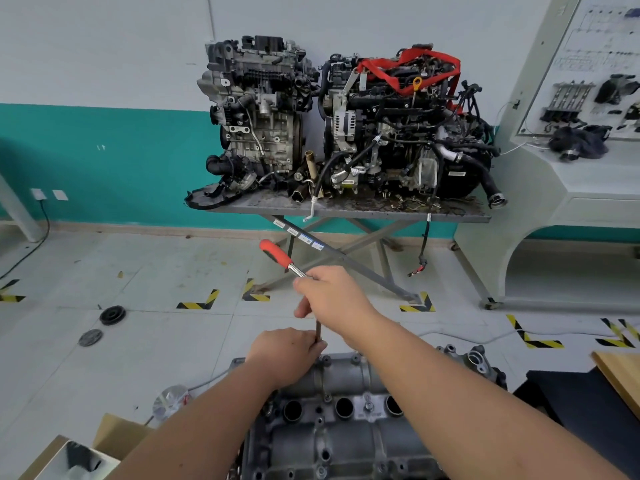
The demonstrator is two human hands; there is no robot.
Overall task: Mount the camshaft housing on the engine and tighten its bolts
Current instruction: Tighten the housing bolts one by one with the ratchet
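Note:
The grey camshaft housing (346, 379) lies on top of the engine (329, 448) at the bottom centre, with bolts along its far edge. My right hand (329, 292) grips the head end of a ratchet wrench whose red handle (275, 252) points up and left. A thin extension bar (318, 331) runs down from the ratchet to the housing's far edge. My left hand (285, 355) pinches the lower part of that bar just above the housing. The socket and the bolt under it are hidden by my left hand.
Two complete engines (259, 119) (408, 133) stand on a scissor-lift table (346, 209) against the far wall. A training panel stand (571, 168) is at right. Two black discs (112, 315) lie on the floor at left. Cardboard boxes (104, 441) sit lower left, a wooden board (620, 372) right.

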